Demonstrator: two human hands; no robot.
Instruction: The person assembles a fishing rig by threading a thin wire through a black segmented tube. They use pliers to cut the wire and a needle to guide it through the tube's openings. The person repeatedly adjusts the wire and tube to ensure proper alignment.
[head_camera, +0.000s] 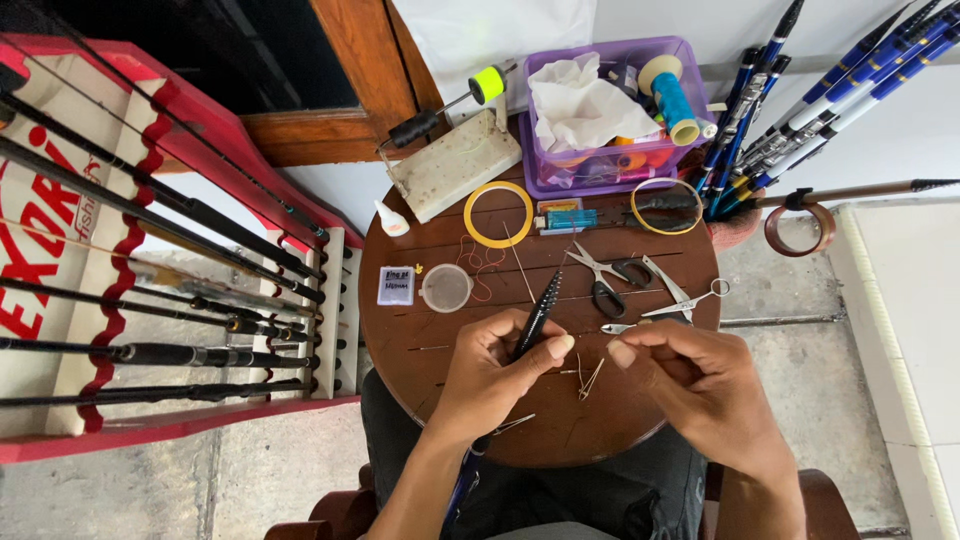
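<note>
Fingers of the left hand (495, 365) close around a slim black rod section (538, 315) near the counter's (420, 340) front edge. Right hand (690, 375) pinches something fine, likely thread. Rod looks light, stiff, fragile at the tip; best gripped mid-shaft. Scissors (605, 275) lie beyond.

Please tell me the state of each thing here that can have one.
Left hand: grip closed on the dark slim rod.
Right hand: fingers pinched; what they hold is unclear.
Black-handled steel scissors: lying open.
Purple plastic basket: full.
Small round clear container: lying flat; lid unclear.
</note>
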